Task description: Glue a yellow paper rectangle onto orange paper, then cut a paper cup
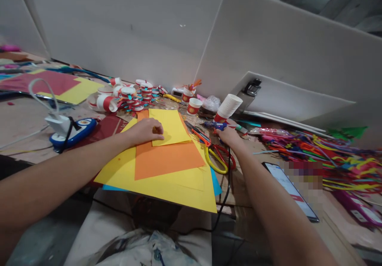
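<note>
My left hand [149, 131] rests with curled fingers on the left edge of a small yellow sheet [171, 124]; whether it pinches anything is hidden. Under that sheet lie an orange sheet [167, 160] and a large yellow sheet [128, 178], with blue paper [215, 182] showing beneath. My right hand [228, 134] is closed round a blue glue gun [215, 125], whose black cord hangs down past the table edge. Orange-handled scissors [203, 136] and yellow-handled scissors [216, 164] lie between the paper and my right hand.
Stacked paper cups [231, 104] and a single cup [194, 106] stand behind. Cut cups [104, 102] lie back left. A blue power strip [74, 132] is at left. On the right are a phone [291, 190] and colourful pipe cleaners [316, 150].
</note>
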Action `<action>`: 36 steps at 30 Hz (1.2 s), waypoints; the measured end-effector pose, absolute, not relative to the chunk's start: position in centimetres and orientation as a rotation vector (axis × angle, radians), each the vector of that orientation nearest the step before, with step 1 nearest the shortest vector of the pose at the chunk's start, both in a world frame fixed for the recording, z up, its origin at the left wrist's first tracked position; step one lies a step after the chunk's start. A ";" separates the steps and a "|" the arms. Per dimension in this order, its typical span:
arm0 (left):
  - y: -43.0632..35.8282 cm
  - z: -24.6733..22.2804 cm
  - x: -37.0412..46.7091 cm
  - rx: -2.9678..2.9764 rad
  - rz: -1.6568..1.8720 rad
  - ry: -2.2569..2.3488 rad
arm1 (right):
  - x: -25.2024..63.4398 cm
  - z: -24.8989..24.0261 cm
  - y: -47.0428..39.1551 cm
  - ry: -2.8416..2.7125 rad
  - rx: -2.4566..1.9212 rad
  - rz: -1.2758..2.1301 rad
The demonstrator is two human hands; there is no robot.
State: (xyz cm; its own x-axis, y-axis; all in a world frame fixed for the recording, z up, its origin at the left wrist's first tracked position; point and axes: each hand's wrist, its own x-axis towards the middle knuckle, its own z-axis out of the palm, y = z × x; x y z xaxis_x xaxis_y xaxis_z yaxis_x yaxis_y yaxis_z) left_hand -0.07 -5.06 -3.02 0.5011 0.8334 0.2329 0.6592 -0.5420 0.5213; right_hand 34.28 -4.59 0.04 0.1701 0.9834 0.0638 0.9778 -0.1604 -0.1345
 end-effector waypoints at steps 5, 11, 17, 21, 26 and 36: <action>-4.8 -3.4 0.1 2.461 0.725 1.213 | 30.3 0.3 -6.7 -1.969 -2.021 -0.230; -4.6 -4.1 0.7 2.518 0.622 1.238 | 22.1 -1.2 -9.7 -2.606 -1.227 0.215; -5.2 -4.1 0.6 2.561 0.274 1.288 | 21.9 -2.4 -10.5 -2.787 -1.405 0.344; -5.5 -3.8 0.6 2.611 0.105 1.287 | 23.3 -2.4 -10.9 -2.823 -1.409 0.377; -5.7 -3.7 0.6 2.637 -0.015 1.281 | 24.6 -2.2 -11.8 -2.846 -1.458 0.404; -5.8 -3.3 0.3 2.586 0.098 1.280 | 22.9 -0.6 -13.2 -2.748 -1.377 0.391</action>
State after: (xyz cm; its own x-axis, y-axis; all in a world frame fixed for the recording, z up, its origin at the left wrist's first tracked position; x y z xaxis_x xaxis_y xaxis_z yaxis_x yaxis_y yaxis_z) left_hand 0.32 -5.78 -3.33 0.6112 0.7898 -0.0520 0.7727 -0.5812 0.2552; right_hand 22.87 -13.22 -0.59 -0.6041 0.7935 -0.0742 0.7826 0.5731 -0.2429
